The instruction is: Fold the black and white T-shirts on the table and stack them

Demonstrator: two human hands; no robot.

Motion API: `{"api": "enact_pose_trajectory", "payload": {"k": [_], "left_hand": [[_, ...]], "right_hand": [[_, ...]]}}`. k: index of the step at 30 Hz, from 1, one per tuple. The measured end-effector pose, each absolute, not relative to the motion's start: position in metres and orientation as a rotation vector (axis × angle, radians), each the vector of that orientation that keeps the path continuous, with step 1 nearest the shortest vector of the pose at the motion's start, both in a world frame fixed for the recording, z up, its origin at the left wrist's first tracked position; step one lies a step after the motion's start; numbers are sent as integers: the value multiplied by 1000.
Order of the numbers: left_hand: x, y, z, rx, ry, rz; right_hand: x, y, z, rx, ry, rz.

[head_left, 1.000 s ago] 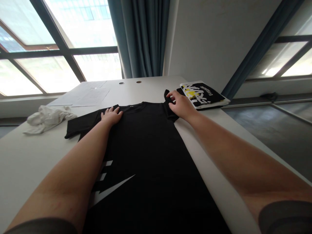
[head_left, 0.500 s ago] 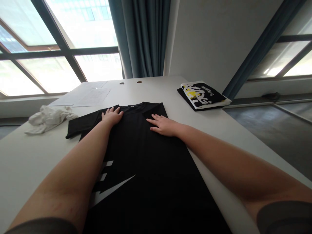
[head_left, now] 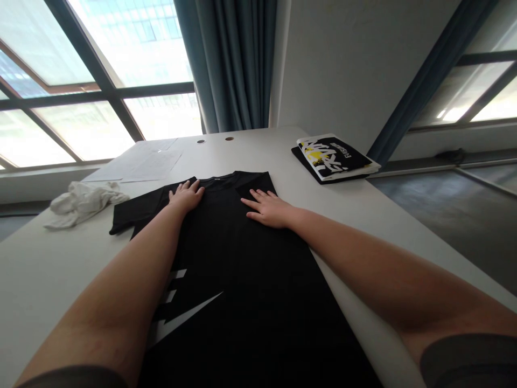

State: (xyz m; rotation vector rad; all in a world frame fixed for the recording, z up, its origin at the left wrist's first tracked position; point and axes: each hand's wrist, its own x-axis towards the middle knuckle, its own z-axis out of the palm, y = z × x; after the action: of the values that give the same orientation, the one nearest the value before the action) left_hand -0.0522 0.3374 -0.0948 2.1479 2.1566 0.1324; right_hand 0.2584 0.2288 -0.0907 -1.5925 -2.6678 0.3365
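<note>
A black T-shirt (head_left: 242,280) with a white graphic lies spread along the white table (head_left: 48,269), collar at the far end. My left hand (head_left: 186,195) rests flat on it near the collar, fingers spread. My right hand (head_left: 269,207) lies flat and open on the shirt's right shoulder, over the sleeve that is folded inward. The left sleeve (head_left: 133,211) still sticks out sideways on the table.
A crumpled white cloth (head_left: 83,199) lies at the left. Sheets of paper (head_left: 139,164) sit farther back. A folded black garment with a yellow and white print (head_left: 333,157) lies at the right rear. Windows and a blue curtain stand behind.
My right hand carried the right sleeve inward from the shirt's far right corner and now presses flat on the fold. My left hand has stayed in place.
</note>
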Motion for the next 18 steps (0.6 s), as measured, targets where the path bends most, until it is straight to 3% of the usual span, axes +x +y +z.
{"api": "enact_pose_trajectory", "payload": {"k": [8, 12, 18], "left_hand": [[-51, 336, -92, 2198, 2172, 106], [-35, 325, -88, 2618, 1825, 261], [-17, 325, -96, 2525, 1688, 10]], "right_hand": [[262, 230, -88, -1560, -2713, 396], [263, 230, -89, -1552, -2696, 378], [262, 229, -90, -1546, -2673, 372]]}}
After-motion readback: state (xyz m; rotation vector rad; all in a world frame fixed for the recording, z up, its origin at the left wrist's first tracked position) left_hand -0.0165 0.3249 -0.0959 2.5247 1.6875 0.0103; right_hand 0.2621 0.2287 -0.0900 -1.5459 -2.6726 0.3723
